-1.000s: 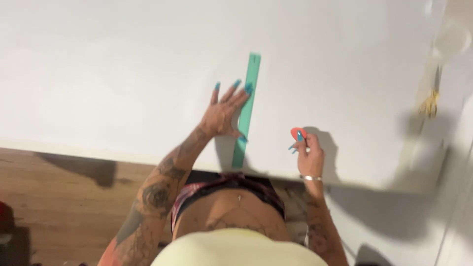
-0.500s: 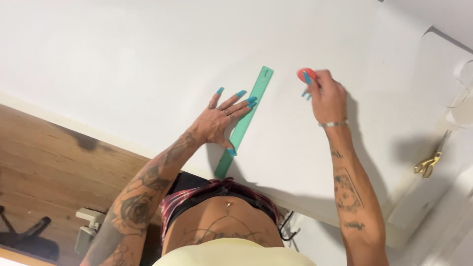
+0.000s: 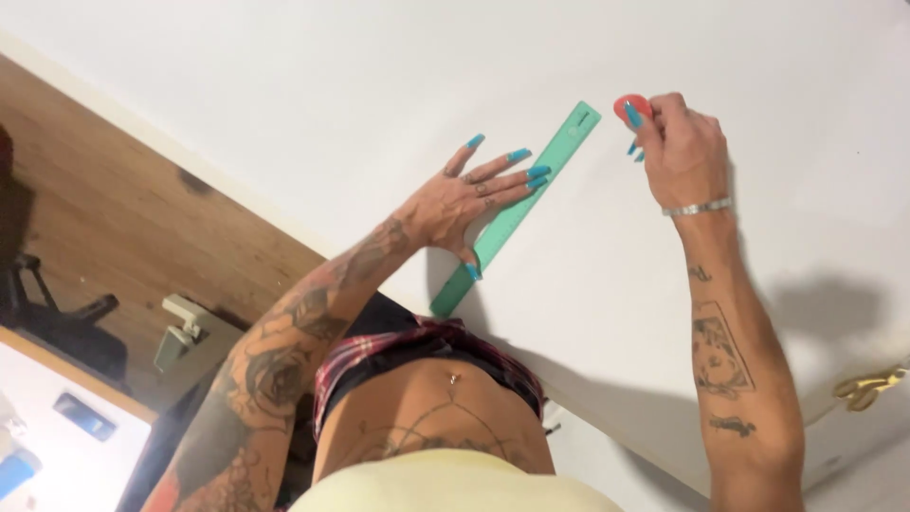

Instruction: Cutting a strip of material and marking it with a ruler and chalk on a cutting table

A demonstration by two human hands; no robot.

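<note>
One green ruler (image 3: 517, 209) under flat spread left hand (image 3: 464, 199); right hand (image 3: 678, 152) grasping one red tool (image 3: 630, 107)

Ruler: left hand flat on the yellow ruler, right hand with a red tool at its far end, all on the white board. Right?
Not quite: the ruler is green, not yellow, as the head view shows. The rest holds: the left hand lies flat on it, the right hand has a red tool by its far end, on the white board.

Green ruler (image 3: 517, 210) on white table (image 3: 284, 95)
</note>
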